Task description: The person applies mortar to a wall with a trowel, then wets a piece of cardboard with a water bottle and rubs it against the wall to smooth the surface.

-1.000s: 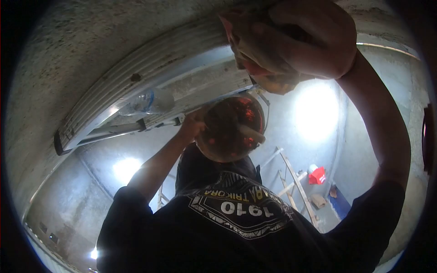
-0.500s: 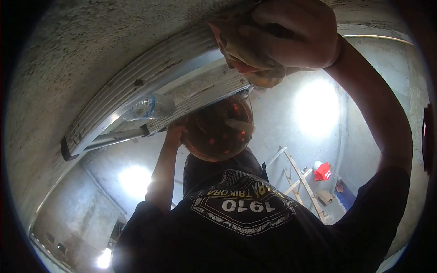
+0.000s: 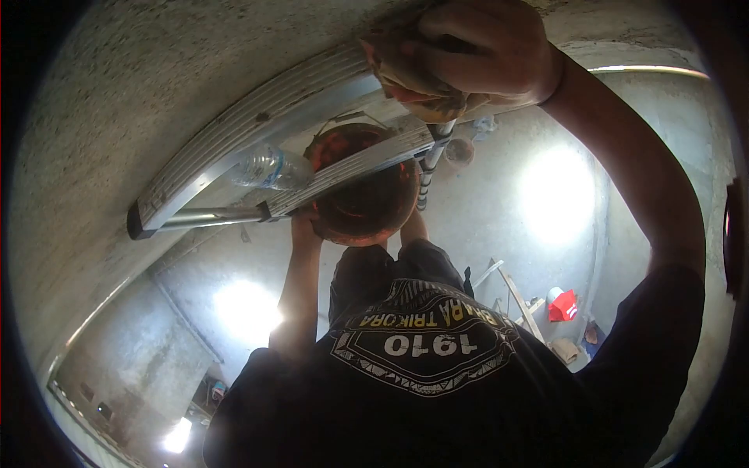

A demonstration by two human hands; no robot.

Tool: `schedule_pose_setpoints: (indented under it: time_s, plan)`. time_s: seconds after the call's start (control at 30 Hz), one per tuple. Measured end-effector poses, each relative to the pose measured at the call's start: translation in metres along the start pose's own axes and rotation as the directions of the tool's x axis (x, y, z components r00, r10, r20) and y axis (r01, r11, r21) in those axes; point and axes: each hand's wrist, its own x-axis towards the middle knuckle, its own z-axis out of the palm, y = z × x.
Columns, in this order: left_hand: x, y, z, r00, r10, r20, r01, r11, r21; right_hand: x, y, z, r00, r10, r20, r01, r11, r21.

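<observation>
My right hand (image 3: 495, 54), raised at the upper right, is closed on a crumpled brown and orange piece of material (image 3: 413, 74) close to the rough wall. Lower down, my left hand (image 3: 305, 221) is at the near left rim of a round, dark reddish bucket (image 3: 367, 204); its fingers are mostly hidden. The bucket lies partly behind a ribbed metal ladder step (image 3: 351, 168). A clear plastic bottle (image 3: 273, 168) lies beside that step, between the ladder's ribbed parts.
The rough grey wall (image 3: 156, 86) runs along the upper left. A second ribbed ladder part (image 3: 257, 117) follows it. Below, on the right, are wooden pieces (image 3: 519, 300), a red and white object (image 3: 562, 304) and a small round container (image 3: 459, 153).
The bucket and my left hand have moved away from my body, and the bucket is now partly behind the ladder step. My right hand has shifted slightly left. The pale stick over the bucket no longer shows.
</observation>
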Motion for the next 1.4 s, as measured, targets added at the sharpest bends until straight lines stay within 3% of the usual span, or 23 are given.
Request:
schedule_pose_setpoints:
  time_s: [0.2,0.27,0.3,0.37,0.4,0.47,0.53,0.6,0.67,0.7,0.73,0.77,0.8,0.87,0.9,0.93,1.0,1.03,1.17,1.2,1.27,1.33,1.4]
  plan:
    - [0.004,-0.006,-0.008,0.961,0.016,-0.277,0.006,0.997,0.077,0.007,0.002,-0.005,0.998,-0.015,0.059,0.015,1.000,0.016]
    - [0.004,-0.006,-0.011,0.865,0.136,-0.483,0.034,0.945,0.326,0.008,0.002,-0.003,0.998,-0.054,0.038,0.053,0.998,0.025]
    - [0.003,-0.005,-0.013,0.862,0.140,-0.487,0.027,0.947,0.320,0.007,0.000,-0.003,0.999,-0.032,0.034,0.031,0.999,0.027]
    - [0.004,-0.002,-0.016,0.884,0.231,-0.407,0.100,0.756,0.647,0.010,0.002,-0.007,0.999,-0.022,0.027,0.021,0.999,0.028]
    - [0.002,0.002,-0.013,0.881,0.239,-0.409,0.092,0.759,0.644,0.013,0.002,-0.009,0.997,-0.048,0.063,0.046,0.999,0.026]
    - [-0.006,0.008,-0.009,0.834,-0.031,-0.551,0.403,0.717,0.569,0.014,0.001,-0.014,0.993,-0.079,0.092,0.076,0.997,0.031]
    - [-0.025,0.008,-0.006,0.757,0.038,-0.652,0.445,0.701,0.557,0.010,-0.006,-0.016,0.967,0.064,0.248,-0.082,0.995,0.063]
    - [-0.045,0.008,-0.003,0.673,0.108,-0.732,0.480,0.689,0.543,0.013,-0.007,-0.016,0.972,0.063,0.228,-0.083,0.994,0.078]
    - [-0.080,0.008,0.001,0.812,0.454,-0.367,-0.011,0.640,0.768,0.014,-0.007,-0.015,0.977,0.060,0.205,-0.082,0.992,0.098]
    - [-0.097,0.029,0.032,0.764,0.611,-0.209,-0.156,0.488,0.859,0.010,-0.005,-0.015,0.975,0.040,0.219,-0.056,0.996,0.071]
    - [-0.114,0.064,0.076,0.681,0.732,-0.031,-0.285,0.303,0.909,0.008,-0.003,-0.015,0.972,0.017,0.233,-0.028,0.999,0.041]
    - [-0.125,0.091,0.097,0.559,0.820,0.126,-0.254,0.025,0.967,0.008,-0.002,-0.014,0.974,0.008,0.227,-0.021,0.998,0.053]
    - [-0.120,0.120,0.110,0.324,0.869,0.374,-0.321,-0.271,0.907,0.008,-0.001,-0.014,0.978,0.023,0.205,-0.038,0.997,0.071]
    - [-0.112,0.177,0.137,0.087,0.824,0.559,-0.147,-0.545,0.826,0.002,-0.012,-0.016,0.983,0.034,0.180,-0.057,0.991,0.123]
    - [-0.091,0.199,0.145,-0.125,0.815,0.566,-0.376,-0.567,0.733,-0.007,-0.021,-0.021,0.984,0.113,0.139,-0.121,0.991,0.049]
    - [-0.076,0.218,0.154,-0.209,0.776,0.596,-0.443,-0.618,0.649,-0.014,-0.027,-0.028,0.980,0.178,0.086,-0.176,0.984,-0.036]
    - [-0.056,0.236,0.162,-0.274,0.725,0.632,-0.305,-0.689,0.658,-0.011,-0.065,-0.039,0.973,0.229,0.031,-0.225,0.969,-0.102]
    - [-0.049,0.240,0.159,-0.287,0.695,0.660,-0.215,-0.718,0.662,-0.001,-0.104,-0.053,0.834,0.508,0.216,-0.532,0.843,0.073]
    - [-0.034,0.236,0.153,-0.319,0.712,0.626,-0.136,-0.688,0.713,-0.002,-0.187,0.010,0.560,0.658,0.504,-0.810,0.562,0.167]
    - [-0.034,0.235,0.152,-0.325,0.700,0.636,-0.115,-0.697,0.708,-0.020,-0.214,0.044,0.316,0.713,0.626,-0.948,0.267,0.174]
    - [-0.034,0.234,0.154,-0.336,0.685,0.647,-0.091,-0.707,0.701,-0.033,-0.239,0.090,0.326,0.693,0.643,-0.938,0.149,0.314]
    - [-0.034,0.234,0.158,-0.334,0.686,0.647,-0.083,-0.705,0.705,-0.049,-0.246,0.131,0.018,0.283,0.959,-0.867,0.483,-0.126]
    - [-0.031,0.234,0.157,-0.344,0.686,0.641,-0.078,-0.701,0.709,-0.051,-0.249,0.165,0.010,0.221,0.975,-0.865,0.491,-0.103]
